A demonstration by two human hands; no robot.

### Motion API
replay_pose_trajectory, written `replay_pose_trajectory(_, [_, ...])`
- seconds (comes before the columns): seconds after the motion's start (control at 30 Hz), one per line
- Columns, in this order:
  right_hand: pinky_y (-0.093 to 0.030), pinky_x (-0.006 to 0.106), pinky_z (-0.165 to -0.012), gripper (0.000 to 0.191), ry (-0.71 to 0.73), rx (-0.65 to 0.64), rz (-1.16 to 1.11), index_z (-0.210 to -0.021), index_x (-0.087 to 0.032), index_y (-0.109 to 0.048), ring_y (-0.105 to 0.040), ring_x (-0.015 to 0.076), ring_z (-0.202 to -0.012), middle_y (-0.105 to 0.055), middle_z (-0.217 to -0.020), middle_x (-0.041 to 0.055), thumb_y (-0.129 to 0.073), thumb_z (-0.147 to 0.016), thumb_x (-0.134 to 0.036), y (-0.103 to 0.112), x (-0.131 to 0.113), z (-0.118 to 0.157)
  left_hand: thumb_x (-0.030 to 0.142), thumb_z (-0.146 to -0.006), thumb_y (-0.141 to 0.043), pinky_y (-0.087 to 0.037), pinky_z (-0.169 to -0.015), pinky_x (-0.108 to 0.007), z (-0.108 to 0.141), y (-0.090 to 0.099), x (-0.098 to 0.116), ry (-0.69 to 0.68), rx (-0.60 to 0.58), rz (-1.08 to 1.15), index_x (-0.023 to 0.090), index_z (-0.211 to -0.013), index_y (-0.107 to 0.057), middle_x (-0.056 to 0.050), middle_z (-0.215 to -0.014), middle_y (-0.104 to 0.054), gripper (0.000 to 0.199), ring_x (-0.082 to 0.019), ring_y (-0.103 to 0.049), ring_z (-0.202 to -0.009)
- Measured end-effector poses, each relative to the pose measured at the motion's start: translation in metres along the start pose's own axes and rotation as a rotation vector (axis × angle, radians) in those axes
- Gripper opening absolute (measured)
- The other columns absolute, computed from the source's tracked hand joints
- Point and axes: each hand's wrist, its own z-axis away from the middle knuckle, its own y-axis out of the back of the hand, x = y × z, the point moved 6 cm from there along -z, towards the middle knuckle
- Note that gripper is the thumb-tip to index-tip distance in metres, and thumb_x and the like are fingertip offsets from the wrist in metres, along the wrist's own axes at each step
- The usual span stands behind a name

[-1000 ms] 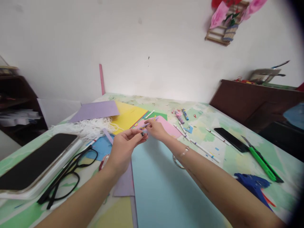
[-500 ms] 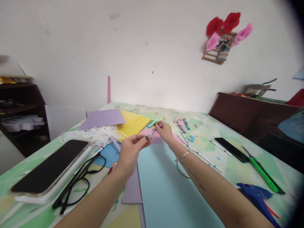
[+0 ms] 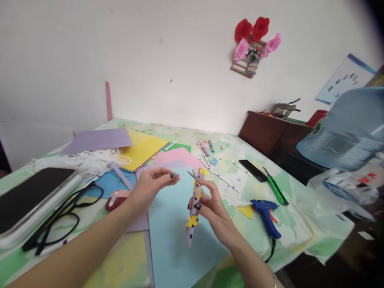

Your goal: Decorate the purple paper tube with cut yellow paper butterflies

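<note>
My right hand [image 3: 211, 204] is closed round an upright, slim purple stick [image 3: 191, 234] with dark spots and yellow paper flowers [image 3: 192, 220]. Two pointed silver blades [image 3: 192, 174], like scissor tips, jut out to the left near its top; where they join is hidden by the stick and fingers. To the left, my left hand [image 3: 157, 182] pinches thumb and fingertips together, apart from the stick; anything small between them is too hard to make out. Beneath both hands lies a light blue sheet [image 3: 171, 240], with a pink sheet [image 3: 177, 156] beyond it.
On the left are a large phone [image 3: 33, 186], black glasses [image 3: 67, 216], white string [image 3: 81, 160] and yellow sheets [image 3: 147, 148]. On the right lie a blue glue gun [image 3: 267, 218], a green utility knife [image 3: 276, 190], a black phone [image 3: 253, 170] and white paper sticks [image 3: 225, 180]. A water jug [image 3: 345, 124] stands beyond.
The view has swung right. My hands have moved apart from the thin purple piece they held together. The flowered stick and silver blades now show in my right hand.
</note>
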Motion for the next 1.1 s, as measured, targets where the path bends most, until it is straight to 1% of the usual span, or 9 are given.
replay_pose_trajectory(0.07, [-0.040, 0.029, -0.068, 0.053, -0.025, 0.013, -0.052, -0.132, -0.033, -0.023, -0.049, 0.0145, -0.074, -0.055, -0.083, -0.0007, -0.047, -0.087, -0.018, -0.003, 0.007, 0.013, 0.024, -0.067, -0.075, -0.053, -0.084, -0.035, 0.007, -0.010, -0.003, 0.023, -0.089, -0.032, 0.013, -0.069, -0.070, -0.009, -0.079, -0.073, 0.013, -0.022, -0.068, -0.084])
replay_pose_trajectory(0.17, [-0.038, 0.029, -0.068, 0.063, -0.050, 0.059, -0.132, -0.136, -0.033, -0.015, -0.046, 0.0141, -0.071, -0.054, -0.081, -0.0018, -0.045, -0.083, -0.014, -0.007, 0.019, 0.025, 0.025, -0.072, -0.071, -0.052, -0.087, -0.036, 0.017, -0.022, -0.004, 0.022, -0.191, -0.101, 0.015, -0.073, -0.070, -0.010, -0.092, -0.073, 0.010, -0.023, -0.067, -0.095])
replay_pose_trajectory(0.27, [-0.036, 0.028, -0.065, 0.066, -0.078, 0.086, -0.203, -0.136, -0.032, -0.014, -0.045, 0.0139, -0.068, -0.054, -0.080, -0.0021, -0.044, -0.080, -0.013, -0.011, 0.028, 0.032, 0.024, -0.072, -0.070, -0.052, -0.087, -0.038, 0.024, -0.028, -0.004, 0.050, -0.232, -0.138, 0.015, -0.073, -0.069, -0.010, -0.098, -0.072, 0.009, -0.023, -0.069, -0.089])
replay_pose_trajectory(0.4, [-0.036, 0.030, -0.064, 0.066, -0.118, 0.056, -0.257, -0.135, -0.029, -0.018, -0.046, 0.0146, -0.065, -0.056, -0.079, -0.0012, -0.045, -0.077, -0.015, -0.015, 0.033, 0.034, 0.026, -0.072, -0.071, -0.052, -0.087, -0.038, 0.029, -0.031, -0.007, 0.090, -0.234, -0.130, 0.015, -0.073, -0.068, -0.010, -0.095, -0.073, 0.012, -0.023, -0.070, -0.085])
replay_pose_trajectory(0.53, [-0.037, 0.032, -0.064, 0.066, -0.153, 0.018, -0.277, -0.136, -0.029, -0.019, -0.047, 0.0152, -0.063, -0.058, -0.079, -0.0001, -0.046, -0.077, -0.017, -0.018, 0.034, 0.035, 0.026, -0.071, -0.072, -0.053, -0.086, -0.036, 0.029, -0.030, -0.012, 0.107, -0.210, -0.144, 0.015, -0.072, -0.069, -0.009, -0.099, -0.072, 0.011, -0.022, -0.071, -0.082])
replay_pose_trajectory(0.73, [-0.038, 0.032, -0.066, 0.063, -0.165, -0.034, -0.259, -0.134, -0.027, -0.021, -0.049, 0.0158, -0.067, -0.059, -0.082, 0.0014, -0.047, -0.077, -0.018, -0.020, 0.033, 0.036, 0.026, -0.072, -0.072, -0.054, -0.083, -0.033, 0.028, -0.030, -0.017, 0.136, -0.242, -0.093, 0.015, -0.072, -0.070, -0.008, -0.096, -0.073, 0.011, -0.019, -0.070, -0.081])
replay_pose_trajectory(0.87, [-0.037, 0.032, -0.066, 0.062, -0.180, -0.031, -0.247, -0.133, -0.027, -0.021, -0.049, 0.0159, -0.067, -0.059, -0.083, 0.0014, -0.047, -0.077, -0.018, -0.020, 0.032, 0.036, 0.025, -0.072, -0.072, -0.054, -0.083, -0.034, 0.028, -0.030, -0.018, 0.130, -0.253, -0.074, 0.015, -0.072, -0.070, -0.007, -0.094, -0.072, 0.010, -0.018, -0.069, -0.081])
replay_pose_trajectory(1.1, [-0.038, 0.033, -0.067, 0.062, -0.175, -0.034, -0.248, -0.133, -0.028, -0.023, -0.049, 0.0156, -0.067, -0.060, -0.083, 0.0011, -0.046, -0.077, -0.017, -0.018, 0.035, 0.037, 0.024, -0.072, -0.071, -0.052, -0.084, -0.032, 0.029, -0.030, -0.020, 0.121, -0.264, -0.106, 0.015, -0.072, -0.070, -0.007, -0.093, -0.072, 0.010, -0.018, -0.068, -0.083])
